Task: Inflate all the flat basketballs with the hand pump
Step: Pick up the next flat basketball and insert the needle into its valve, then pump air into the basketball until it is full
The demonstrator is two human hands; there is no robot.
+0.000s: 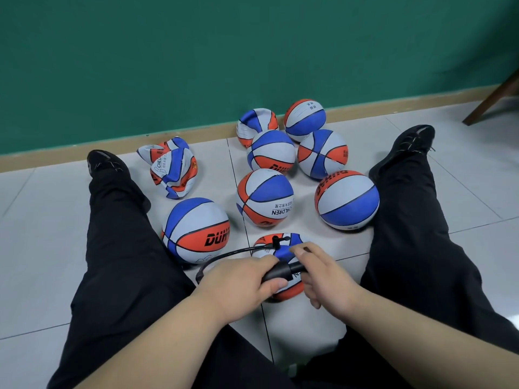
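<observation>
Pump (281,272) held by left hand (238,282), right hand (325,276)

Loose black trousers (118,248) on both legs, black shoes (412,144) with pale stitching, bare forearms (157,346)

Front left, round blue, white and orange rubber basketball (193,220): black "DUH", remainder hidden. On centre round basketball (264,192): "CHILDREN", upside down; Chinese characters beside it, unreadable. On crumpled flat basketball (175,178): "CHIL".
</observation>
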